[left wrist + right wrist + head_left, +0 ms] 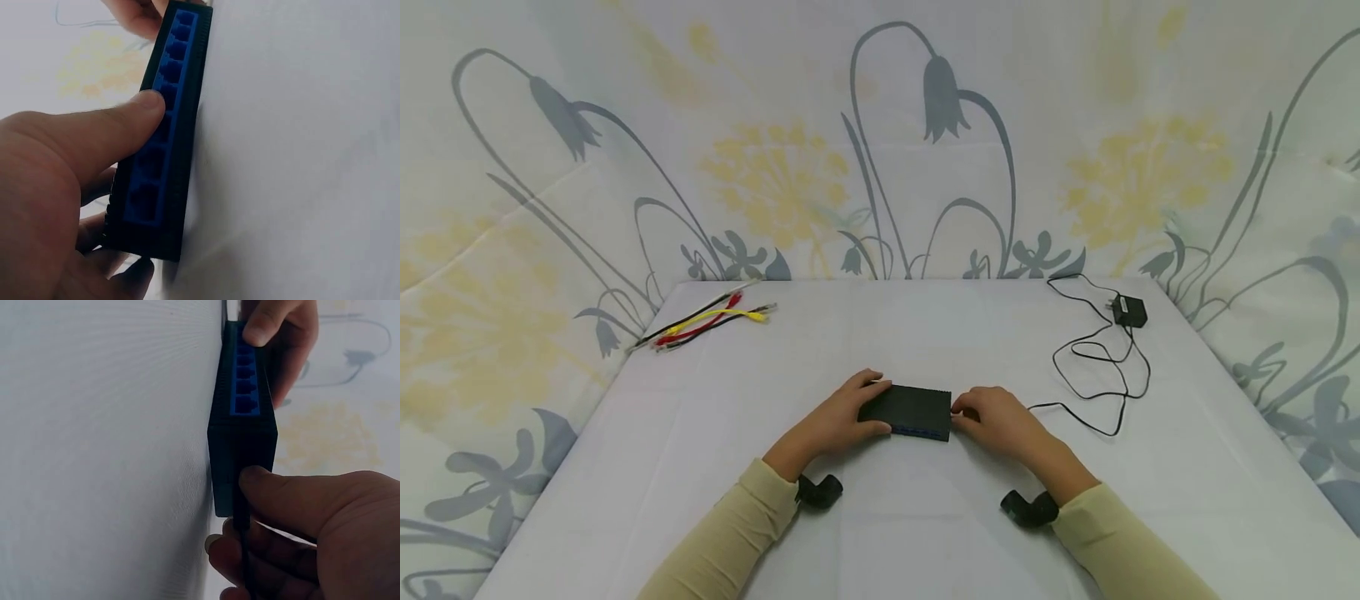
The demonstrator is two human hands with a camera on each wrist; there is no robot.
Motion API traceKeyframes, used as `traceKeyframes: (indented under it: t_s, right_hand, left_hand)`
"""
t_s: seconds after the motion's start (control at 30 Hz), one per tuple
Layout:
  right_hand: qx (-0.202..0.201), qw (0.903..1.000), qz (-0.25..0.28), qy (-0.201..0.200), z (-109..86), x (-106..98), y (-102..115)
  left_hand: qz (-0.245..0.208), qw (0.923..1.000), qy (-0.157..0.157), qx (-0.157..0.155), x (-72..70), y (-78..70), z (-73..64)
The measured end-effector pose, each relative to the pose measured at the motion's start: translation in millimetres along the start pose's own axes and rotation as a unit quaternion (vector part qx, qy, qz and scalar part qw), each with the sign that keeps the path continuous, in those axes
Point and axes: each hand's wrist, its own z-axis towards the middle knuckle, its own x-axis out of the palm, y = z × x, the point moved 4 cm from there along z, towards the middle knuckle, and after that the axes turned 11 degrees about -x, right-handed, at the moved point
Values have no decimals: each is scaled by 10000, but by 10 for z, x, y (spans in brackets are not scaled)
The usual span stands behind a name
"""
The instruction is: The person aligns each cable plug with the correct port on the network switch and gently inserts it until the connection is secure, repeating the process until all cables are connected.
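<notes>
A black network switch [916, 410] with a row of blue ports [167, 81] lies on the table in front of the person. The left hand [850, 412] grips its left end, thumb on the port side and fingers around the far side. At the opposite end, the right hand [996, 417] pinches the black power plug [241, 509] of a thin cord between thumb and fingers. The plug meets the switch's end face; the thumb covers its tip, so I cannot tell how deep it sits.
The thin black cord [1126, 400] runs in loose loops to a black power adapter [1130, 311] at the back right. Several black, red and yellow network cables [711, 317] lie bunched at the back left. Patterned cloth [895, 192] hangs behind the white table [887, 533].
</notes>
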Motion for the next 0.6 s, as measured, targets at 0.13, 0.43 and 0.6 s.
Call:
traceKeyframes:
  t_s: [0.13,0.43,0.6]
  right_hand:
    - [-38,10000,-19,57,0,-9,67]
    - [-101,9991,-322,250,48,6,216]
    - [-286,9978,-562,223,96,27,276]
  left_hand:
    - [25,9999,-51,-94,-33,17,17]
    - [81,9997,-92,-214,-96,63,61]
    - [37,9995,-248,-172,-156,69,113]
